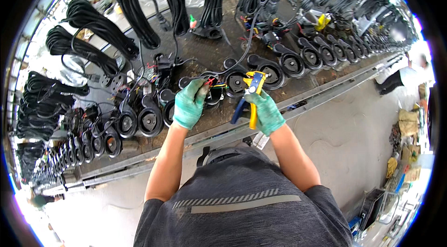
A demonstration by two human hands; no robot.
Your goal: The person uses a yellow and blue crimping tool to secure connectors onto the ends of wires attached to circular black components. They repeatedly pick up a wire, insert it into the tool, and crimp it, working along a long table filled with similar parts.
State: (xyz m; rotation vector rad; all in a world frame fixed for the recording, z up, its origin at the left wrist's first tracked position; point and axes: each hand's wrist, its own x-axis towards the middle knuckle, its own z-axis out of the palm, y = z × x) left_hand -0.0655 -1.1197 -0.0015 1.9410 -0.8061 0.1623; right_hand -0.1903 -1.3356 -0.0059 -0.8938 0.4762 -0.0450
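My left hand (189,106), in a green glove, pinches thin coloured wires (210,81) at the end of a black cable. Red, yellow and green strands show at its fingertips, above a round black housing (213,96). In my right hand (267,113), also gloved in green, is a wire stripper (254,88) with a yellow and blue body and handles. Its jaws point up and sit to the right of the wires, apart from them. Just behind, between both hands, lies another round black housing (235,81) with a disc in it.
A long row of similar black housings (292,64) lines the bench's near edge. Bundles of black cable (213,3) lie along the far side. A small bottle with a green tip (193,22) stands among them. A person in dark trousers (390,82) is at the right.
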